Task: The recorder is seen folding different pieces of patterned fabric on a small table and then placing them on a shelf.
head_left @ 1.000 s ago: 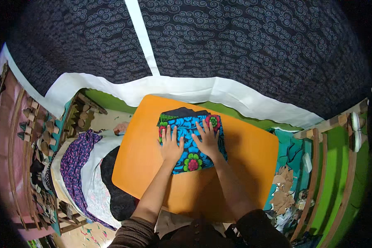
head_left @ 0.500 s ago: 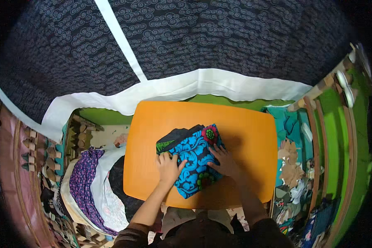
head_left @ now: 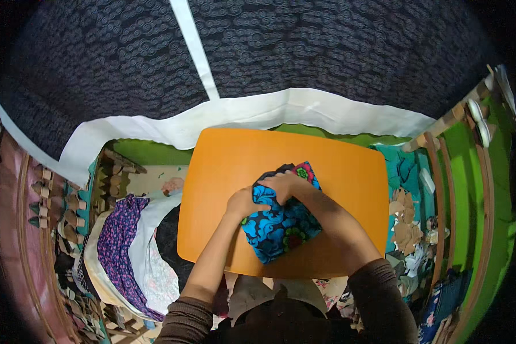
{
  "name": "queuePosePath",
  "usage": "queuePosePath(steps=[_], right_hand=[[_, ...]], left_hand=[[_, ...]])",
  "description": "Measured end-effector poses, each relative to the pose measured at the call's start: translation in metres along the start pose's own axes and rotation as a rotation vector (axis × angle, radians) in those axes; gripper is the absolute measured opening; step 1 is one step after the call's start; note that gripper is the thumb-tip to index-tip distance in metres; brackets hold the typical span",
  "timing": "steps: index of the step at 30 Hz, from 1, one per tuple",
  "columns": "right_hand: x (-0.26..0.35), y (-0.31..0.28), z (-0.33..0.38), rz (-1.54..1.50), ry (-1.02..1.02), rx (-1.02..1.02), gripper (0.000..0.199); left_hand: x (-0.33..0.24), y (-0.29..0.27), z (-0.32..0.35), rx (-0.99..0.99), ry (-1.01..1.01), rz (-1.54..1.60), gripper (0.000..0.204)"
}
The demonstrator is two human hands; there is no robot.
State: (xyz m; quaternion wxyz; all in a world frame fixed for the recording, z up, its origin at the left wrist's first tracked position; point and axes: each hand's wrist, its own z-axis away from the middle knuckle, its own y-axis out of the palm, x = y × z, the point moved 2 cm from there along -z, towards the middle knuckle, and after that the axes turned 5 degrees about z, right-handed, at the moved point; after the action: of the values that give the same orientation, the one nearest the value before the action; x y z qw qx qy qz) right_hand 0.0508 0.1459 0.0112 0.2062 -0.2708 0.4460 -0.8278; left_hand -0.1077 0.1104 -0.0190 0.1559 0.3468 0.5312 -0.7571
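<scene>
Partly hidden: blue cloth (under hands)

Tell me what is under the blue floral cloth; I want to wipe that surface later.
The blue floral cloth lies folded on the orange table, with both hands, left hand and right hand, gripping its far edge. Whatever might lie between cloth and tabletop is covered.

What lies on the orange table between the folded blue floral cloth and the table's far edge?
Nothing: in the head view the orange table is bare from the blue floral cloth, which both hands grip, to its far edge.
</scene>
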Motion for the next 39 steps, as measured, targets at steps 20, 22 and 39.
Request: queuePosePath(steps=[20,22,39], right_hand=[[-0.059,0.018,0.023,-0.317,0.11,0.442,0.072],[-0.049,0.014,0.038,-0.187,-0.004,0.174,0.065],[0.092,0.176,0.165,-1.674,0.892,-1.342,0.061]], left_hand=[[0.004,0.014,-0.008,0.582,-0.061,0.054,0.044],[0.005,0.016,-0.002,0.488,-0.038,0.06,0.045],[-0.062,0.036,0.006,-0.014,0.204,0.447,0.071]])
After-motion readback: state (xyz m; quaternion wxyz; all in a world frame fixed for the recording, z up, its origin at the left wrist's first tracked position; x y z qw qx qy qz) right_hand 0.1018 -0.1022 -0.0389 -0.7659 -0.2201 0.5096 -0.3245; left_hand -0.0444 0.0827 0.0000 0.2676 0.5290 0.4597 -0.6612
